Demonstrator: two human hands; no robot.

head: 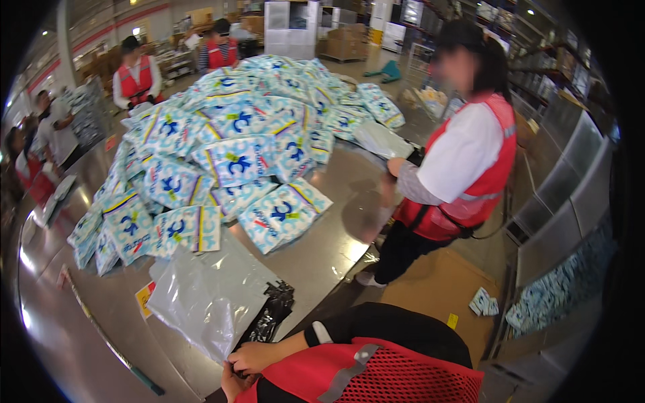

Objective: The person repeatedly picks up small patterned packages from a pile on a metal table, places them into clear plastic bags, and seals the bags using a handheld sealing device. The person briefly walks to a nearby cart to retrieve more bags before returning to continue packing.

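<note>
Both of my hands are at the lower middle of the view, close together at the near corner of a grey plastic mailer bag [211,297]. My right hand [252,357] rests with bent fingers on the bag's black edge. Below it, partly hidden by the vest, my left hand [232,384] has its fingers at the same corner. More bags with crumpled black edges [272,307] lie beneath. Beyond them rises a large heap of printed soft plastic packs [237,161], one of which [284,214] lies at the heap's near right edge.
A metal table [327,176] carries the heap. A long thin stick with a green end [143,380] lies at left. At right a co-worker in a red vest [468,151] holds a grey bag [383,141]. Other people stand behind. Cardboard [433,287] covers the floor.
</note>
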